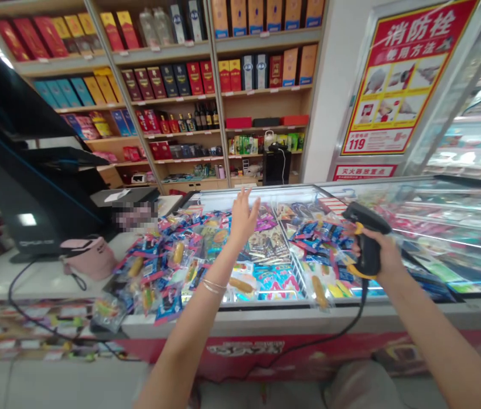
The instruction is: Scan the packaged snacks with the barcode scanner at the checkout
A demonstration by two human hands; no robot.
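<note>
**Left hand**: raised, open, fingers spread apart, above the heaped packets; contact with anything cannot be told. Two thin metal bangles on the wrist.

**Right hand**: clamped around the grip of a black barcode scanner with yellow trim. Its cable drops down across the front of the freezer.

**Goods:** plastic-wrapped sausage snack packets, blue, red and yellow, heaped on the glass lid of a chest freezer, below and between both hands. The heap spills left to the edge of a white table.

**Surroundings:** pink cap on the table, just beside the packets. Behind: wooden shelves of boxed liquor and bottles. Right: glass-fronted display fridge.

**Legible writing:** red-and-yellow poster reads 消防栓 使用方法 and 119; red sign below it reads 灭火器放置点. Shelf labels too small to read. One patch behind the packets is blurred.
</note>
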